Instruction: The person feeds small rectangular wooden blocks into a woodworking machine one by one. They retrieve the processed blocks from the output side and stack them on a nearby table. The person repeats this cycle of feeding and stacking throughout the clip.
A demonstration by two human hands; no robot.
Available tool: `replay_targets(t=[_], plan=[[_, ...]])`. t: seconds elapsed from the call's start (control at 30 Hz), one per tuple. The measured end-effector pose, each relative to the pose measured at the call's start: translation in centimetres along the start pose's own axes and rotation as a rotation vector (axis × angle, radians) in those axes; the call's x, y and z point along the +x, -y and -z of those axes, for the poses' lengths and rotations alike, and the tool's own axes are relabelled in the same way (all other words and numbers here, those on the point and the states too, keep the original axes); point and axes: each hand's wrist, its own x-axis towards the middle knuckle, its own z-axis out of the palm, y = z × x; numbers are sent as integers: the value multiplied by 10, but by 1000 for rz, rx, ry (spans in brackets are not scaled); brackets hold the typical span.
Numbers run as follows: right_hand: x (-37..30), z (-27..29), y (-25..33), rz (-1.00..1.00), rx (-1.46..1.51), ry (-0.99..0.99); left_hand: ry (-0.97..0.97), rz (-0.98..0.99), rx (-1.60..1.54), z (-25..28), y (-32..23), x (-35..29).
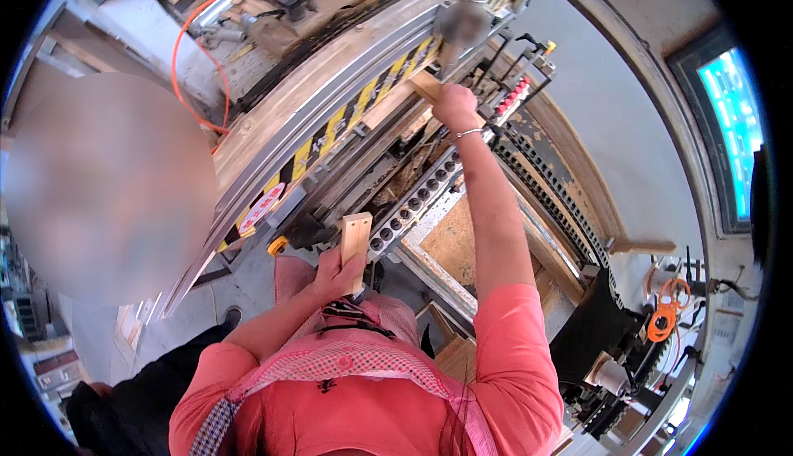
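Grip of left hand (335, 273) closed around block (356, 237)

Metal machine rail (330, 91), yellow-and-black striped tape (330, 130) along it, white bar (405, 223) bearing round black fittings (414, 204), grey floor (263, 280)

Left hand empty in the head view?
No, the left hand is wrapped around an upright wooden block.

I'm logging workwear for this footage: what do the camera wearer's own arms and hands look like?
The left sleeve and right sleeve are short and coral-pink. The left hand and right hand are gloveless. A thin, silvery bracelet is worn on the right wrist; none is visible on the left.
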Motion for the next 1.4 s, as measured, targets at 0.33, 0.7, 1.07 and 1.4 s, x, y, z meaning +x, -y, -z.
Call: replay_targets(t=[0.33,0.7,1.07,1.4], plan=[[10,-4,-3,22,-60,105,9,-28,-167,3,14,-6],[-78,-21,19,137,421,-395,-956,134,-185,148,30,-209],[-221,-12,61,93,437,-190,-1493,82,39,482,120,-272],[-403,17,14,-351,398,-103,-870,180,-171,651,296,-225]])
